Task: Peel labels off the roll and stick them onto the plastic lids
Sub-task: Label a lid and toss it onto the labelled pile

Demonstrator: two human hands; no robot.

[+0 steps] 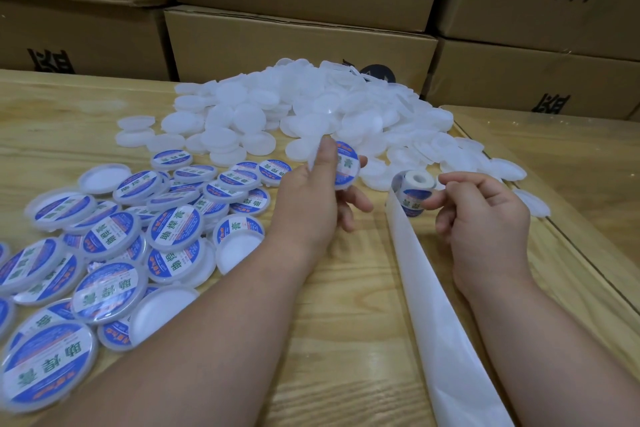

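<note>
While the left hand (311,198) grips 1 labelled lid (346,166) above the table (346,305), thumb across the blue label face and fingers curled behind, the right hand (485,218) pinches the label roll (412,191) at its right side with thumb and forefinger. The roll stands just right of the held lid, with its white core end facing up and toward the camera. A white liner strip (440,322) runs from the roll toward the bottom edge of the view, lying between the 2 forearms.

Blank lids (294,111) form a large white heap directly behind both hands, spreading right to the table's raised edge; several lie just beside the roll. Labelled lids (114,246) lie in an overlapping pile at the left, beside the left forearm; a few in it show white undersides. 1 black disc (377,74) shows behind the blank heap.

Cardboard boxes (301,42) with black print stand stacked along the far side of the table and close off the whole background.
</note>
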